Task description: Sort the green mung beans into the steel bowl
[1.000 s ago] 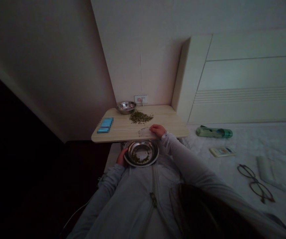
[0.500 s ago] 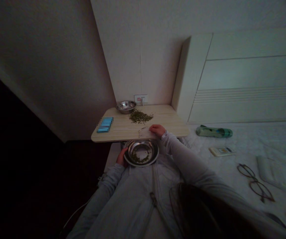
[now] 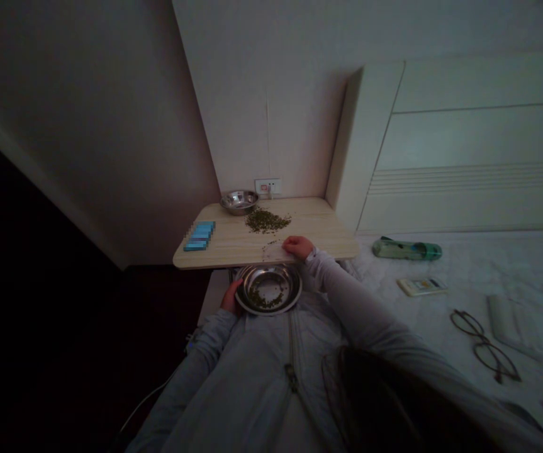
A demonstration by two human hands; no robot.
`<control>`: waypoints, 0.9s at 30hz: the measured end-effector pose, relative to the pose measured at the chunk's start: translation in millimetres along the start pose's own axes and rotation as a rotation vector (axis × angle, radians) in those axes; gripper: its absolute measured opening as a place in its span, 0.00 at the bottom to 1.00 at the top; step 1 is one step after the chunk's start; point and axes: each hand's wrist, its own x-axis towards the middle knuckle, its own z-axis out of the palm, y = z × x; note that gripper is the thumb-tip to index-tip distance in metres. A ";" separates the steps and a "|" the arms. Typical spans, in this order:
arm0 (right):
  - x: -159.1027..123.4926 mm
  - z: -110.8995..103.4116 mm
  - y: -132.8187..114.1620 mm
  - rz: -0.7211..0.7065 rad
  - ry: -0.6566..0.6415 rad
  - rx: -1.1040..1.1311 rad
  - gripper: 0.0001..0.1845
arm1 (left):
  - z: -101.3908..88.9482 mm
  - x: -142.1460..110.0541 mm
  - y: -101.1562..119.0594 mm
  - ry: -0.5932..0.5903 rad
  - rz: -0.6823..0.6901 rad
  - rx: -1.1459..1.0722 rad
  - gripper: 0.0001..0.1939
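Observation:
My left hand (image 3: 231, 298) is closed on the left rim of a stainless steel bowl (image 3: 294, 301), which sits at my lap just below the table's front edge. Small green beans (image 3: 264, 301), perhaps mung beans, lie in the bottom of that bowl. Over the front of the table my right hand (image 3: 298, 246) pinches a pale, see-through flat piece (image 3: 275, 252); its exact kind cannot be made out. A few loose beans are scattered along the left and far edges of this piece. Farther back on the tabletop spreads a pile of the same green beans (image 3: 266, 221).
A second steel bowl (image 3: 240, 202) stands at the back left of the wooden table (image 3: 318, 217). A blurred blue phone-like object (image 3: 200, 236) lies at its left. On the bed at right are a green bottle (image 3: 407, 250), a white phone (image 3: 422, 287) and glasses (image 3: 484, 346).

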 end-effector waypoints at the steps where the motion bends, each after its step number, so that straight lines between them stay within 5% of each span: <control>1: 0.4 0.2 0.5 -0.002 -0.003 0.005 0.09 | -0.4 0.7 -0.2 0.000 0.003 0.002 0.10; 27: -1.6 -0.2 -3.7 0.010 -0.059 0.182 0.09 | -2.0 3.3 -1.2 0.024 0.010 -0.002 0.10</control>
